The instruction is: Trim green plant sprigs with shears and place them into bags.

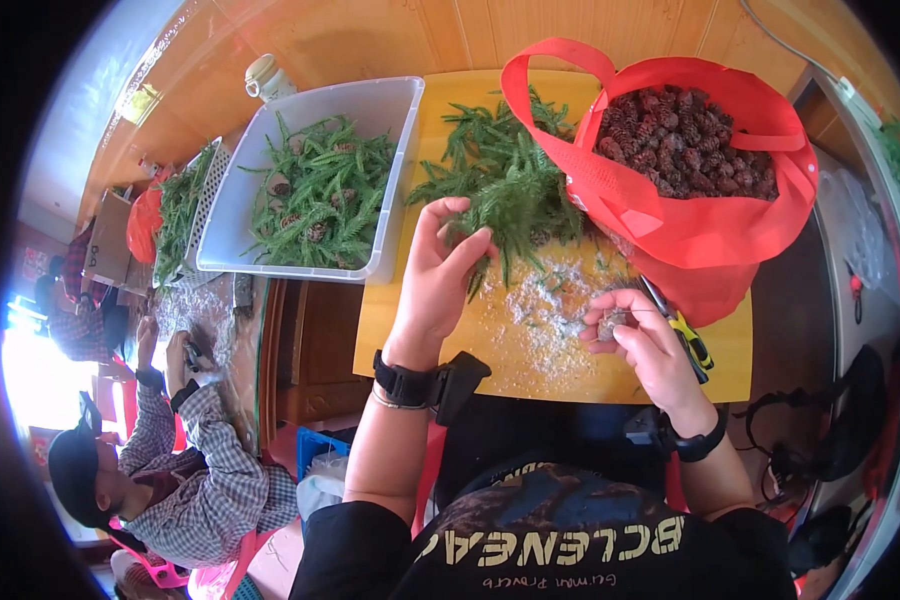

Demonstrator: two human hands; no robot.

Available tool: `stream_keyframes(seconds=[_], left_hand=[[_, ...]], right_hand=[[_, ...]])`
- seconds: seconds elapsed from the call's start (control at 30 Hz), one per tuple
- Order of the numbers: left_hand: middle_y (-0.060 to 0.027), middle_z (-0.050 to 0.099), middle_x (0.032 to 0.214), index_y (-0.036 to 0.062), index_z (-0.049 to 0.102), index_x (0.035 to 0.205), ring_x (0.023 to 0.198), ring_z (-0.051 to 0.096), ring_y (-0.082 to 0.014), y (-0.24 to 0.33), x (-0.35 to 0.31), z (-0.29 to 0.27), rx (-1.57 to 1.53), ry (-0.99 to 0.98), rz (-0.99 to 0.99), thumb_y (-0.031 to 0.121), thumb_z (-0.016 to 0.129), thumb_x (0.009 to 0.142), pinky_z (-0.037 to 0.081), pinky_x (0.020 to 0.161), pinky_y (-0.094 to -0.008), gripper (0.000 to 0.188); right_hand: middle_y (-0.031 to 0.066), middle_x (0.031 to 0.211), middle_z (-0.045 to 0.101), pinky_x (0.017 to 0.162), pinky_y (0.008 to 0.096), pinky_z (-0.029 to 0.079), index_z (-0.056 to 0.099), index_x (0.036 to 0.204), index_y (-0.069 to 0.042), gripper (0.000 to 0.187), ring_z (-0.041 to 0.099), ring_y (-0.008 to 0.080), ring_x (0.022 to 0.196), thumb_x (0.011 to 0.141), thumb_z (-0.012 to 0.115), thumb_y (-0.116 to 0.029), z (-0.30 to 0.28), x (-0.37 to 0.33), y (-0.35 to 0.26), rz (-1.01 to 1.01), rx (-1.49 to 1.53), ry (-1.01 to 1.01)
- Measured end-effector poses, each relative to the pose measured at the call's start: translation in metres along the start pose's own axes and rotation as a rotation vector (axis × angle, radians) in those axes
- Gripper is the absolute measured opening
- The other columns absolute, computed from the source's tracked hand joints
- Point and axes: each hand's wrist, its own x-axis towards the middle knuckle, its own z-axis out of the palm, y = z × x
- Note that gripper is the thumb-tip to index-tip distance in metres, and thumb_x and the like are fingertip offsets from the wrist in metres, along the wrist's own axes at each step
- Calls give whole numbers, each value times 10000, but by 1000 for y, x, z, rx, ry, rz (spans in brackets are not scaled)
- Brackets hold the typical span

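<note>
Broadly, across the middle and upper centre of the frame, a yellow tabletop (pixel 375 330); at upper right, a big red bag (pixel 730 240) with looped handles, well filled with dark brown cones (pixel 670 140); at upper left, beside the tabletop's edge, a translucent tub (pixel 385 105) of green sprigs mixed with cones; at lower left, a checked-sleeved co-worker (pixel 205 480) in a dark cap (pixel 82 475); at upper centre, between tub and bag, a loose heap of sprigs (pixel 510 185) on the yellow; at centre, the left hand (pixel 432 275), with bent thumb and fingers at the heap's near edge, impossible to tell whether pinching a sprig or merely beside it; right of centre, the right hand (pixel 655 350), with thumb and fingers closed on something small; just right of that hand, below the bag, a tool with yellow-and-black handles (pixel 692 345); at top left, a lidded jar (pixel 267 75); in the right fingers, above the tabletop, a greyish-brown cone-like piece (pixel 608 322); around mid-frame, scattered white flecks (pixel 550 310).
</note>
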Motion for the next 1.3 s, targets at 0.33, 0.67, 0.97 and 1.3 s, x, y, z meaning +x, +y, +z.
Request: stream_keyframes(seconds=[0.33, 0.67, 0.97, 1.3], left_hand=[[-154, 568, 1056, 67, 263, 1394, 801, 526, -146, 1, -30, -5, -175, -26, -115, -13, 501, 876, 439, 782, -282, 576], [-200, 533, 1134, 74, 255, 1410, 773, 506, -153, 7, -47, -13, -325, -74, -150, 7, 425, 889, 435, 844, -307, 552], [-212, 493, 1225, 93, 218, 1422, 797, 545, -145, 13, -53, -12, -397, -124, -137, 9, 408, 902, 493, 820, -312, 560], [-131, 475, 1270, 159, 138, 1448, 921, 568, -146, 3, -55, 10, -466, -161, -121, -104, 459, 834, 506, 816, -293, 741]], right_hand=[[159, 1171, 499, 871, 326, 465, 467, 1042, -14, 183, 559, 215, 1019, 967, 362, -144, 8, 26, -2, 15, 77, -64], [150, 1268, 443, 984, 316, 402, 506, 1008, -9, 205, 506, 178, 1114, 980, 381, -169, 3, 87, 11, -144, 6, 5], [7, 848, 518, 677, 200, 371, 508, 937, -19, 135, 441, 61, 738, 950, 404, -102, 32, 56, -24, -355, -294, 180], [-14, 705, 507, 529, 182, 345, 414, 734, -58, 260, 446, 20, 619, 795, 665, -28, 45, 41, -19, -408, -451, 249]])
